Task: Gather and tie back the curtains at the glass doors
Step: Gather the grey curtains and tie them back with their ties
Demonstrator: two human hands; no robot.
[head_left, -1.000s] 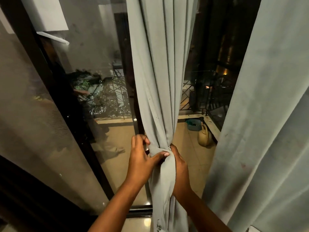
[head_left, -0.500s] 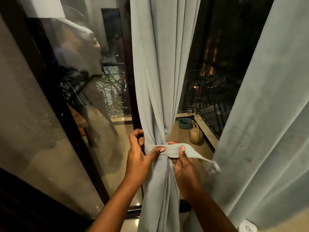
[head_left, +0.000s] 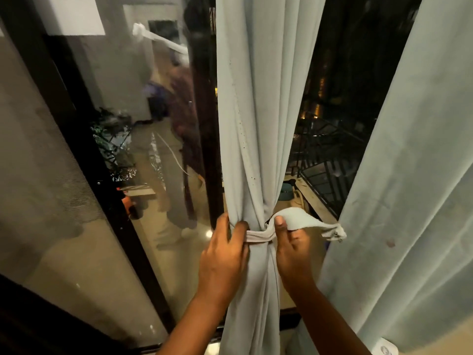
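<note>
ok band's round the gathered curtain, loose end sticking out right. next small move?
Probably the right hand draws the tieback band's free end taut. The band already cinches the gathered curtain, the left hand pins the bunch, but no knot shows yet.

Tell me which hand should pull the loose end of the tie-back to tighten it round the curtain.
Probably the right hand: its thumb already presses the tie-back beside its free end. The left hand holds the gathered curtain at the band, steadying it.
</note>
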